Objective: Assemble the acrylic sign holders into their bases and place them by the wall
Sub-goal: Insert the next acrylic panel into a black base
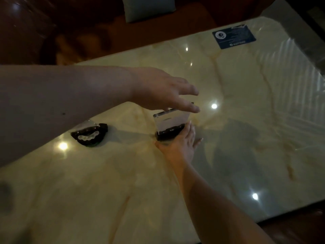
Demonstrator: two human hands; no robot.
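A clear acrylic sign holder (171, 121) stands upright in a dark base (169, 133) near the middle of the glossy marble table (246, 103). My left hand (163, 88) lies flat over the holder's top edge, fingers stretched out and touching it. My right hand (181, 143) presses flat against the near right side of the base, fingers apart. To the left, partly under my left forearm, a second dark base (89, 135) with a clear panel (86, 125) sits on the table.
A dark blue card (233, 37) lies at the far right of the table. A chair with a pale cushion (147, 7) stands beyond the far edge. A wall or ledge (302, 32) runs along the right side. Ceiling lights glare off the tabletop.
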